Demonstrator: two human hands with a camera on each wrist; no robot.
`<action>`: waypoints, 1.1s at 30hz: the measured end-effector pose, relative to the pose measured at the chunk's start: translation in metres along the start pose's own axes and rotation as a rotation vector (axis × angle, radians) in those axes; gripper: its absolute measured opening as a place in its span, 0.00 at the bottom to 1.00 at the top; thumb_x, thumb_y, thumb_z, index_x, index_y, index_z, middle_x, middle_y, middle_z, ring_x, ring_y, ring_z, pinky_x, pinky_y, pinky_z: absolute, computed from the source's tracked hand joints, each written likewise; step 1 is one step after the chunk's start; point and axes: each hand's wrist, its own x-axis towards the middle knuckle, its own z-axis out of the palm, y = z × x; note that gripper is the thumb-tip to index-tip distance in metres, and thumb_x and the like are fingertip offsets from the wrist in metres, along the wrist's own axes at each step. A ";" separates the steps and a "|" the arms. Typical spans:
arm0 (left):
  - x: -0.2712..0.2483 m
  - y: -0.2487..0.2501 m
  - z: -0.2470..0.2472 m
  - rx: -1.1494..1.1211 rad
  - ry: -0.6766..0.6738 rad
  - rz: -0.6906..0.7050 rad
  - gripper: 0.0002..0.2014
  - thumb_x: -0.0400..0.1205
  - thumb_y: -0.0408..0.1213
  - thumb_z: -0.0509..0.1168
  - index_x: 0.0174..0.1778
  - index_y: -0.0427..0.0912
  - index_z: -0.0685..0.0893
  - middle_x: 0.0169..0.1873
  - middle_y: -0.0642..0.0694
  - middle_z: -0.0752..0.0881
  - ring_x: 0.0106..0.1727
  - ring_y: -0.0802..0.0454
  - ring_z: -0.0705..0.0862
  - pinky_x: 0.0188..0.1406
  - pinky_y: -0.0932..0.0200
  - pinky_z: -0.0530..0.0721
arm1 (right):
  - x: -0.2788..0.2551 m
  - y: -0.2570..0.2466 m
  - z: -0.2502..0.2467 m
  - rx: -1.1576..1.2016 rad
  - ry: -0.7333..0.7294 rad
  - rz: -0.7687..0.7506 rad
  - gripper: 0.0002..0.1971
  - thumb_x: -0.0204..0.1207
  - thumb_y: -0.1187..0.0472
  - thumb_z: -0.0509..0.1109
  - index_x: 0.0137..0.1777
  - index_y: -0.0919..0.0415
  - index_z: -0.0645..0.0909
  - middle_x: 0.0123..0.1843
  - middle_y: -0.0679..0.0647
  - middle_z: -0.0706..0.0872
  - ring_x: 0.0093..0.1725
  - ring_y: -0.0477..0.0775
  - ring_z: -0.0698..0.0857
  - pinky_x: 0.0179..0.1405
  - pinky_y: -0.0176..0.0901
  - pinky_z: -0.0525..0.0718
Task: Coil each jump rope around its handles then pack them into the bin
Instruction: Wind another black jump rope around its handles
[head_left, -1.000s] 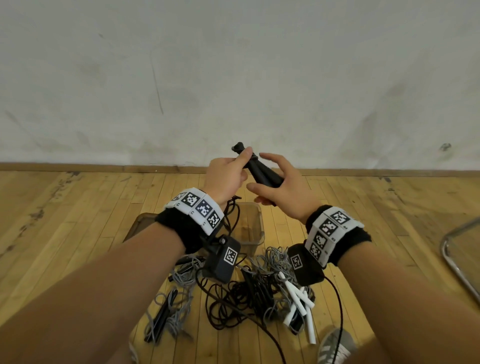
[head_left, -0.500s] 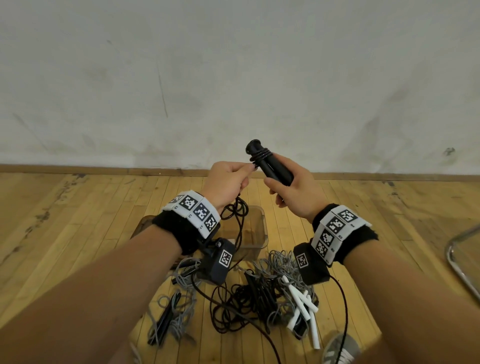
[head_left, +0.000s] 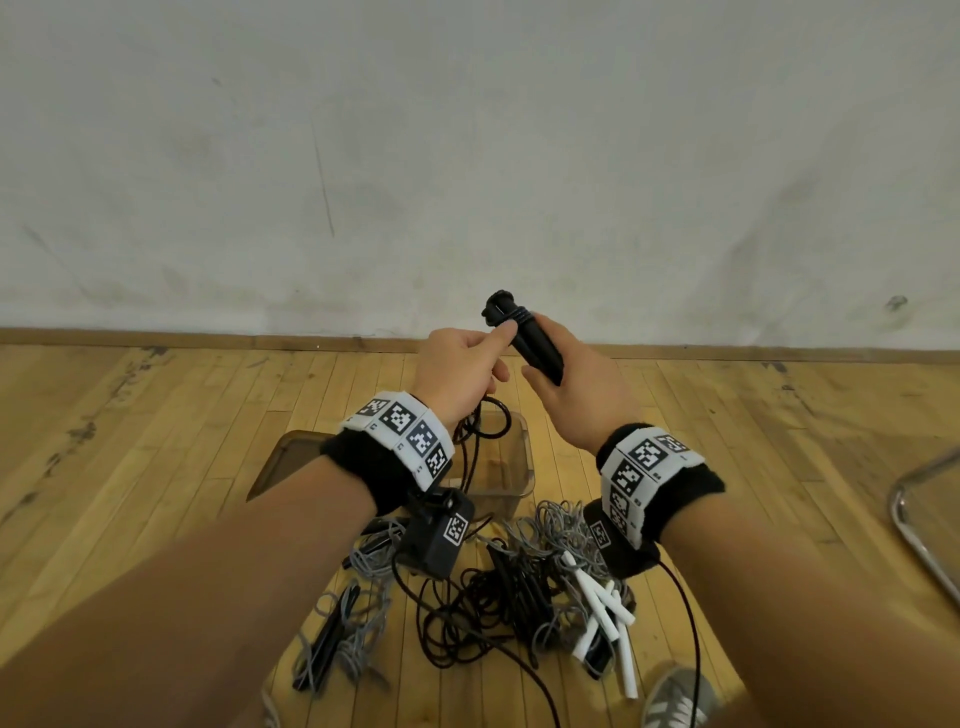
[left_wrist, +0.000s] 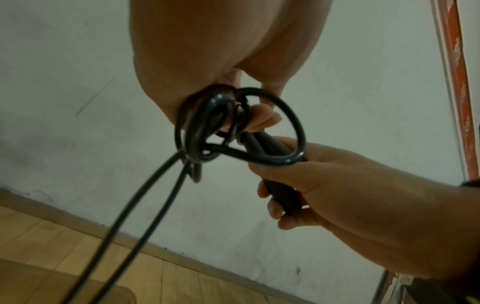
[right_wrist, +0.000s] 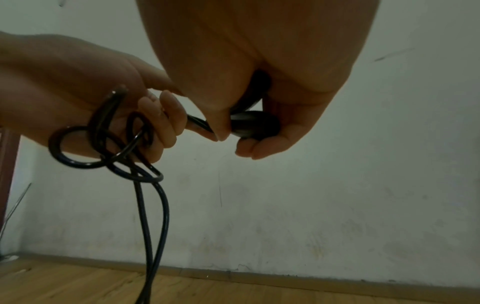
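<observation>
Right hand (head_left: 569, 384) clenches the paired black handles (head_left: 524, 338), tilted up so wraps stack near the top. Left hand (head_left: 460, 374) pinches the black rope (left_wrist: 272, 158), keeping it taut; slack hangs over the clear bin (head_left: 511, 470). Other ropes (head_left: 524, 587) lie tangled on the floor.

Two hands are in view, the left hand (head_left: 460, 371) and the right hand (head_left: 582, 387), with one pair of black handles (head_left: 530, 338) held together between them. One clear bin (head_left: 511, 470) stands on the floor. In the tangle below lie about four white handles (head_left: 605, 618), at least two more dark handle sets (head_left: 324, 644), and grey and black ropes too knotted to count.
</observation>
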 end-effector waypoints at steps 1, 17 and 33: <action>0.001 0.000 0.000 -0.010 0.023 -0.001 0.28 0.86 0.58 0.65 0.42 0.34 0.93 0.28 0.37 0.87 0.26 0.53 0.81 0.40 0.58 0.79 | -0.001 -0.003 -0.001 0.020 -0.006 -0.004 0.28 0.88 0.47 0.63 0.86 0.38 0.61 0.58 0.47 0.88 0.47 0.50 0.87 0.44 0.47 0.85; 0.006 0.003 -0.003 -0.210 -0.022 0.003 0.27 0.87 0.53 0.66 0.35 0.31 0.87 0.26 0.45 0.82 0.26 0.54 0.77 0.38 0.56 0.77 | -0.007 -0.018 -0.014 0.930 -0.197 0.307 0.30 0.80 0.56 0.77 0.80 0.46 0.72 0.46 0.59 0.92 0.38 0.58 0.90 0.42 0.49 0.91; 0.004 -0.007 0.000 -0.055 -0.123 0.064 0.08 0.89 0.39 0.66 0.58 0.46 0.91 0.27 0.52 0.85 0.27 0.55 0.80 0.30 0.64 0.79 | 0.000 0.001 -0.012 0.468 0.049 0.157 0.27 0.80 0.59 0.77 0.79 0.50 0.76 0.59 0.52 0.89 0.37 0.49 0.93 0.43 0.45 0.92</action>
